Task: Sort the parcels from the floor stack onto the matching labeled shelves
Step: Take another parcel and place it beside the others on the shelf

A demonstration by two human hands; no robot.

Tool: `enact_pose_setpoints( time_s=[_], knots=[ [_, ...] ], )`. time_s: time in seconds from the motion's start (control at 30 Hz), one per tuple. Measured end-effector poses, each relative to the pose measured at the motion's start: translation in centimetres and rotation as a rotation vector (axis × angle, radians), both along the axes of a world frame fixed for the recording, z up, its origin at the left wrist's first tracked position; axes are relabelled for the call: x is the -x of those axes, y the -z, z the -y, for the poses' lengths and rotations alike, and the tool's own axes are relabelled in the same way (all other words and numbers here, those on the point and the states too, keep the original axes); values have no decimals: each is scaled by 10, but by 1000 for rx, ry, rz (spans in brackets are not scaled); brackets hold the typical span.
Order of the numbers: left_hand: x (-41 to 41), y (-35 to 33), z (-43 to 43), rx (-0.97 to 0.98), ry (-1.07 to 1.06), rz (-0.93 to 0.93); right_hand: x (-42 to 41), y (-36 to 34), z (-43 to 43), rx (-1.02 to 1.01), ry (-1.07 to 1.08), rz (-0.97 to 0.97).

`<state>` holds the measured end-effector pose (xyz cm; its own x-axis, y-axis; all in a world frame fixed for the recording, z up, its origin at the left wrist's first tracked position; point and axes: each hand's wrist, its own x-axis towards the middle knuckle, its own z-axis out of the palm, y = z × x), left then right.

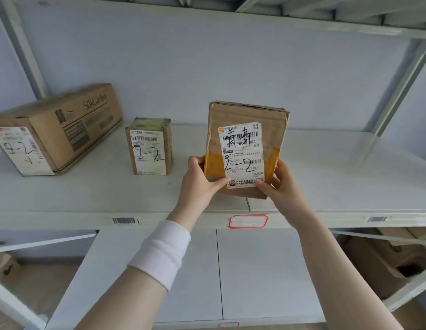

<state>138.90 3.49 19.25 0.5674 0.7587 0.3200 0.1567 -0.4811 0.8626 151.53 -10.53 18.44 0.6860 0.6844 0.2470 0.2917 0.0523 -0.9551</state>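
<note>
Standing left of parcel [245,120] — small box [150,148].

Both hands hold a parcel [243,148] upright on the white shelf [338,177], left hand [200,182] and right hand [278,184] gripping its lower corners. Its label reads 2-2. To the left stand a small box [151,146], also marked 2-2, and a big box [57,129].
</note>
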Motion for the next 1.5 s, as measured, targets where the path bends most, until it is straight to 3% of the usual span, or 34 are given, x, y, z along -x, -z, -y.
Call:
enact_pose_setpoints(
  time_s=[0.43,0.97,1.5],
  knots=[
    [-46,12,-45,21,-133,-111,-69,14,-64,24,-209,15],
    [-103,9,-65,-31,-7,-217,-119,18,-73,8,-117,17],
    [-139,6,-72,-29,-13,-248,-156,19,-77,94,-86,42]
  ],
)
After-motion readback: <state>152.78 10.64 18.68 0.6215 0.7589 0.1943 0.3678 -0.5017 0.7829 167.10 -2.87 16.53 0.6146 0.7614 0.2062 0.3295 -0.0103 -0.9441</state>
